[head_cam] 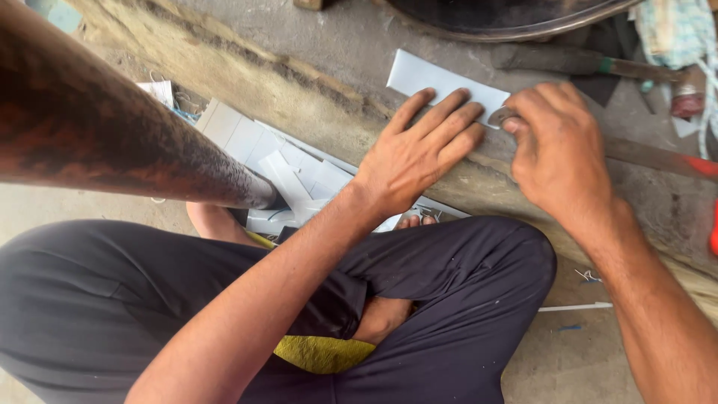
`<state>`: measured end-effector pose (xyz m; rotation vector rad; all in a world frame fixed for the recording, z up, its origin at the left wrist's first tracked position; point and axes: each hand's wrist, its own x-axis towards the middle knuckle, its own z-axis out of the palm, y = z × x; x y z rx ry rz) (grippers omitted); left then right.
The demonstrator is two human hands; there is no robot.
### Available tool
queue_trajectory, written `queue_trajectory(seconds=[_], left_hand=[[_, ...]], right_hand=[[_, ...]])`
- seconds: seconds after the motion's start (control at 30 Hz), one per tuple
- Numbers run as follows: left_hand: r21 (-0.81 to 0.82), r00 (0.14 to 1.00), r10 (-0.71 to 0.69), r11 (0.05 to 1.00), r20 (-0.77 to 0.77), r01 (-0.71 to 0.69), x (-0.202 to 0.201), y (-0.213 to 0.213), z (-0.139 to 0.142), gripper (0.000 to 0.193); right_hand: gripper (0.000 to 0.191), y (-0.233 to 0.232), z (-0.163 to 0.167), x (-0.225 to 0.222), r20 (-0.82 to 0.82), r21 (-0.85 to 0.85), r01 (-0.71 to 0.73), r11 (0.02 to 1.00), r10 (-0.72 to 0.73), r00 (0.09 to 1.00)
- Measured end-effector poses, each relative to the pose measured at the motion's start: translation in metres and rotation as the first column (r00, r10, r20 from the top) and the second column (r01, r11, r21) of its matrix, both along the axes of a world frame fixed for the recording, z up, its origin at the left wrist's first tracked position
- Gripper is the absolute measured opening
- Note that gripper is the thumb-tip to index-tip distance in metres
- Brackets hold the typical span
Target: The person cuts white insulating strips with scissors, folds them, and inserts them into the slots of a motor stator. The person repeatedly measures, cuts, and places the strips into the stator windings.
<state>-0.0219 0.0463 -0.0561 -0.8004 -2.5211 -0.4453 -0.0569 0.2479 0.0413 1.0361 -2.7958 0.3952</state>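
Note:
My left hand (419, 150) lies flat, fingers spread, pressing a pale grey-white sheet strip (441, 81) down on the concrete ledge (314, 97). My right hand (557, 146) is curled just to its right, fingertips pinching a small round metal piece (499, 117) at the strip's right end. I sit cross-legged in dark trousers (449, 299), with a bare foot showing between my knees.
A thick dark rusty pole (112, 135) crosses the upper left. Cut white strips (277, 161) are piled below the ledge. A hammer-like tool (598, 66) and a long tool with an orange-red handle (699, 166) lie at right. A dark round rim (508, 22) sits at the top.

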Motion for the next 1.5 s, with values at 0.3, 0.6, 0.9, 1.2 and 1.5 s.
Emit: queue_trajectory(seconds=[0.3, 0.6, 0.9, 1.2, 1.5], left_hand=[[0.000, 0.999, -0.017, 1.000, 0.033, 0.017, 0.002, 0.003, 0.027, 0.067], [-0.011, 0.995, 0.002, 1.000, 0.102, -0.001, 0.005, 0.006, 0.028, 0.076], [0.051, 0.997, -0.008, 0.999, 0.071, 0.004, 0.005, 0.006, 0.031, 0.056], [0.191, 0.995, -0.096, 0.977, 0.013, 0.092, 0.008, 0.019, 0.043, 0.033], [0.082, 0.981, -0.196, 0.977, -0.002, 0.195, 0.006, -0.003, 0.060, 0.028]], right_hand=[[0.016, 0.003, 0.010, -0.002, 0.023, -0.163, 0.067, 0.984, -0.065, 0.998], [0.015, -0.018, 0.002, -0.020, -0.056, -0.168, 0.144, 0.975, -0.155, 0.986], [0.013, 0.005, -0.007, -0.026, -0.095, -0.205, 0.146, 0.968, -0.168, 0.981], [0.011, 0.048, -0.025, -0.013, -0.147, -0.192, 0.264, 0.945, -0.293, 0.945], [0.011, 0.052, -0.032, -0.014, -0.145, -0.183, 0.286, 0.940, -0.314, 0.938]])
